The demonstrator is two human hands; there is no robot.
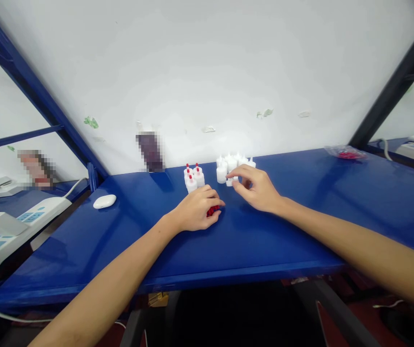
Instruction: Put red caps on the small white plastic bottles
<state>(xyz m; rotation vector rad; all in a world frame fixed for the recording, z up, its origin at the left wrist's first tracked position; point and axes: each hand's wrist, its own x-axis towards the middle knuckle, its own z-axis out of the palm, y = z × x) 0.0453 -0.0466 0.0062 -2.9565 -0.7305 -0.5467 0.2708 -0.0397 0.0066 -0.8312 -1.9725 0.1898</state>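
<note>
Several small white bottles with red tips (191,184) stand upright on the blue table, just behind my left hand (200,208). That hand's fingers curl over a cluster of small red pieces (213,210) on the tabletop. My right hand (255,188) is at the group of white bottles with uncapped white tips (221,172). Its thumb and index finger close on the top of a front white bottle (232,181), which the fingers partly cover. More white bottles show behind that hand.
A white oval case (104,201) lies at the table's left. A clear bag with red pieces (346,153) lies at the back right. Power strips (22,219) sit beyond the blue frame at left. A white wall (207,72) rises behind.
</note>
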